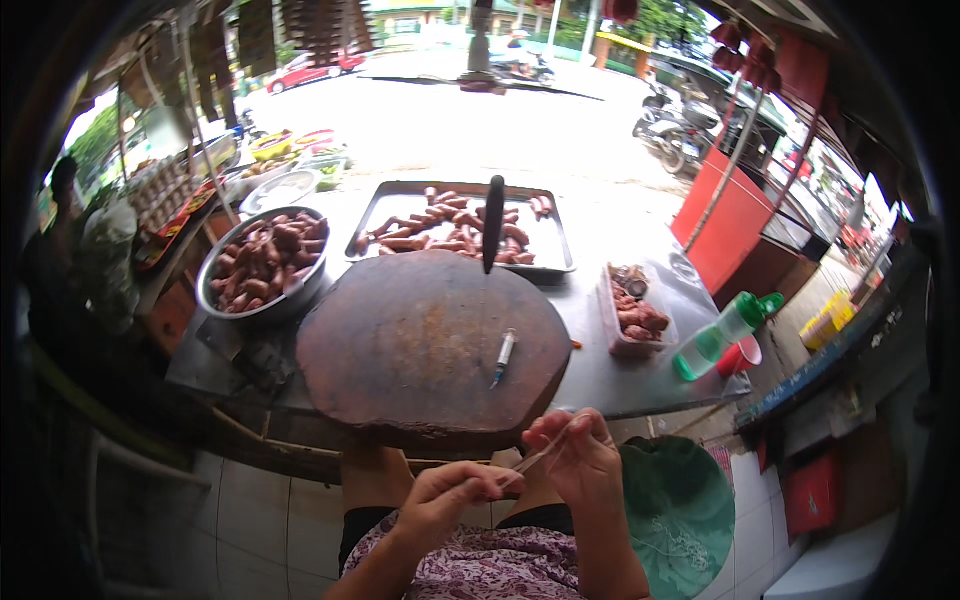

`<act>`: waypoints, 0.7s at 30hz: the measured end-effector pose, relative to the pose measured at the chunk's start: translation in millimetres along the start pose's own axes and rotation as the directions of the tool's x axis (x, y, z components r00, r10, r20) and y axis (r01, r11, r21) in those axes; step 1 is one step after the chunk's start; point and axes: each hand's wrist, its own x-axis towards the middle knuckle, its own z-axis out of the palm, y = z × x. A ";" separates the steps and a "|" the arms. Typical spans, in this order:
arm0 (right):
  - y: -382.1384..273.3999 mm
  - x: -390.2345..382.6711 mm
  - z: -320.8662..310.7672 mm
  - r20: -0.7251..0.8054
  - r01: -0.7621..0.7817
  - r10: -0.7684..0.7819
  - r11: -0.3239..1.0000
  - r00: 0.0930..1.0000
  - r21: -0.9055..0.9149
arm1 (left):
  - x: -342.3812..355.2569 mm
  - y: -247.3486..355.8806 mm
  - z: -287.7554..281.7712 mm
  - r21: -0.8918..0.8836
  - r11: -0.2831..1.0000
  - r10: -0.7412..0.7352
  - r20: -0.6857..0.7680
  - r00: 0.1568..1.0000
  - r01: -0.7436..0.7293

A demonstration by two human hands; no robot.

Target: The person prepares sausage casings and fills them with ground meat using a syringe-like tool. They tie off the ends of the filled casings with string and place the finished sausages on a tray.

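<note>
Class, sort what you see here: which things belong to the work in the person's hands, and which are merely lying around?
In hand:
left hand
right hand
thin stick, held between both
syringe on the round chopping board

Lying about:
knife
sausage tray
sausage bowl
green-capped bottle
green plastic stool

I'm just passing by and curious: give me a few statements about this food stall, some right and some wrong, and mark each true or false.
1. Both hands, left hand and right hand, hold a thin stick between them. True.
2. A syringe lies on the round wooden chopping board. True.
3. The knife lies flat in the metal bowl. False: it stands stuck upright at the board's far edge.
4. The metal tray behind the board is empty. False: it holds sausages.
5. A green-capped bottle lies to the right. True.
</note>
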 end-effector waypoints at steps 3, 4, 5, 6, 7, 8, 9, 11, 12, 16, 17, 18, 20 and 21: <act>-5.2 6.1 5.0 0.143 -0.119 0.103 0.986 0.984 0.115 | -3.3 -5.8 6.4 0.069 0.993 -0.105 0.108 0.989 0.097; -11.9 9.1 5.3 0.233 -0.171 0.138 0.977 0.963 0.129 | -4.5 -6.6 5.9 0.031 0.991 -0.132 0.134 0.982 0.129; -16.9 12.9 4.7 0.174 -0.112 0.099 0.992 0.980 0.062 | -4.6 -7.7 6.6 0.037 0.988 -0.151 0.102 0.983 0.148; -20.4 16.1 2.9 0.239 -0.028 0.023 0.999 0.971 0.020 | -4.1 -9.0 8.7 0.046 0.978 -0.208 0.066 0.976 0.205; -20.6 18.5 0.9 0.227 0.005 -0.009 1.000 0.974 0.018 | -4.2 -10.2 12.8 0.083 0.989 -0.138 0.148 0.979 0.126; -17.8 19.1 -0.3 0.152 -0.012 0.015 1.000 0.988 -0.016 | -1.8 -11.2 17.8 0.060 0.991 -0.128 0.125 0.984 0.121; -14.8 20.4 -0.5 0.079 0.002 -0.003 1.000 0.997 0.006 | 0.1 -11.6 23.6 0.032 0.992 -0.125 0.103 0.987 0.123; -7.2 20.3 6.4 -0.018 0.017 -0.017 1.000 1.000 -0.006 | 3.8 -9.8 31.0 0.006 0.995 -0.098 0.083 0.992 0.098; -1.9 16.3 14.5 0.065 -0.133 0.130 0.991 0.989 0.028 | 3.5 -8.9 33.2 -0.002 0.992 -0.126 0.038 0.991 0.126; -35.1 30.7 38.9 0.023 0.063 -0.063 0.998 0.998 -0.010 | -8.9 -0.3 6.5 0.000 0.992 -0.125 -0.015 0.992 0.125; -48.6 38.3 36.5 -0.040 0.093 -0.093 0.995 0.995 0.018 | -9.9 -1.5 0.3 0.054 0.995 -0.080 -0.074 0.994 0.084; -43.4 35.6 39.7 -0.101 0.100 -0.102 0.994 0.990 -0.033 | -12.9 -4.3 -0.8 0.041 0.993 -0.104 -0.054 0.993 0.106; -33.1 33.4 39.7 -0.183 -0.036 0.039 0.999 0.982 0.016 | -10.1 -11.5 7.2 0.005 0.967 -0.255 -0.067 0.965 0.256; -22.4 25.7 33.4 -0.159 -0.168 0.169 0.986 0.973 0.023 | -6.0 -12.3 13.3 0.057 0.983 -0.174 -0.058 0.983 0.177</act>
